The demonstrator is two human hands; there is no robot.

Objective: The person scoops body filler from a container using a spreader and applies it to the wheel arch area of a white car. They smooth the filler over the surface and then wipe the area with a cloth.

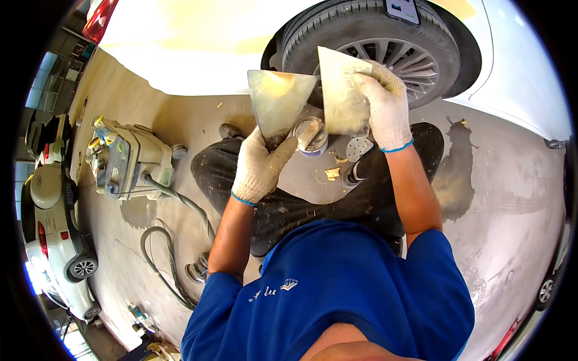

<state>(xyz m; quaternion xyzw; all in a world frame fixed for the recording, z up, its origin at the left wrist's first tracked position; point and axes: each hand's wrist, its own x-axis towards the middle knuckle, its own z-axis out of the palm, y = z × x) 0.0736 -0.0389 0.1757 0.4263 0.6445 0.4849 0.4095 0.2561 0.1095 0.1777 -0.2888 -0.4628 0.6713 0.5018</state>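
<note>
My left hand (256,167), in a pale work glove with a blue cuff, is closed on a putty knife (278,105). Its wide flared blade points away from me and carries a yellowish smear of filler. My right hand (387,109), gloved alike, grips a flat four-sided plate (342,93) by its right side, its face coated with a tan film. The two blades stand side by side, their edges almost meeting. Below them, between my legs, sits an opened round can (314,149). A tan stick-like piece lies across its top, partly hidden near my left thumb.
Ahead stands a white car with yellowish patches (223,45), its wheel (415,66) close behind the plate; a phone (402,9) rests on the tyre. A perforated sanding disc (359,148) lies by my foot. Left are a dust extractor (141,157), its hose (180,198) and a sander (197,269).
</note>
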